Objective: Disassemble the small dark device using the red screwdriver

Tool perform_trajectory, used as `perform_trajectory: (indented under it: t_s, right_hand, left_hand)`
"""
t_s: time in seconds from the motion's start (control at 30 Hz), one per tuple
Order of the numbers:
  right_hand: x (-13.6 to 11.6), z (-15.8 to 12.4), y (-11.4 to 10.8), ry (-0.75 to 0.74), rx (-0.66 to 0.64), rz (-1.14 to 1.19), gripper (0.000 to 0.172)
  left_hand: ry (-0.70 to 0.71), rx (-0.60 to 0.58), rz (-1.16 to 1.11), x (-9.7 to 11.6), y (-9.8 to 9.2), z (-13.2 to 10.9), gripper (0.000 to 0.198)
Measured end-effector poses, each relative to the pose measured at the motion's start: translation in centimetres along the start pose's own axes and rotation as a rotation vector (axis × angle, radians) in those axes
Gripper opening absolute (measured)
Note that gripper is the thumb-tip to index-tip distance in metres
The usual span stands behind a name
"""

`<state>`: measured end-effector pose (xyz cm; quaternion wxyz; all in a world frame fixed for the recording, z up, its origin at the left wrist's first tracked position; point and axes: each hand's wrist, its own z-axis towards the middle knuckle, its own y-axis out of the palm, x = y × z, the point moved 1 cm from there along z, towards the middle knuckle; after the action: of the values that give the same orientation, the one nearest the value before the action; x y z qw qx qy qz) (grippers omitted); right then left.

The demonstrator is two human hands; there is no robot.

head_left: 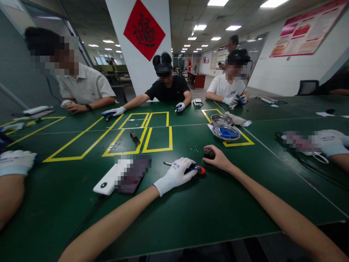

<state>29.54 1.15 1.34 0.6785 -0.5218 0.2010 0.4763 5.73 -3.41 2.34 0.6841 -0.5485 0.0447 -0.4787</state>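
My left hand (176, 174), in a white glove, lies on the green table (191, 214) with its fingers curled over the red and blue handle of a screwdriver (196, 169); the thin metal shaft sticks out to the left. My right hand (218, 159) is bare and pinches a small dark round object (209, 154) resting on the table just right of the screwdriver handle. Several tiny screws (192, 148) lie scattered a little beyond both hands.
A white power bank (110, 179) and a dark phone lie left of my hands. Two metal dishes (225, 131), one with a blue item, stand in a yellow box at far right. Yellow taped rectangles (141, 133) hold a small part. Several gloved people sit around the table.
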Motion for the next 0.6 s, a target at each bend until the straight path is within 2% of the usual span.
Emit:
perform_trajectory:
  t_s: [0.1, 0.2, 0.4, 0.6]
  right_hand:
    - [0.7, -0.1, -0.4, 0.012, -0.032, -0.105, 0.038]
    - [1.0, -0.3, -0.1, 0.031, -0.101, -0.075, 0.033]
    - [-0.2, -0.5, 1.2, -0.022, -0.28, -0.002, 0.043]
    - [0.3, -0.5, 1.4, -0.029, -0.223, -0.095, 0.025]
  left_hand:
    - [-0.04, 0.043, -0.005, -0.3, 0.1, -0.1, 0.032]
    - [-0.128, 0.103, -0.018, -0.9, 0.4, -0.1, 0.037]
    - [-0.268, 0.211, -0.056, -2.2, 1.1, 0.1, 0.071]
    - [-0.292, 0.184, -0.077, -2.5, 1.0, 0.2, 0.065]
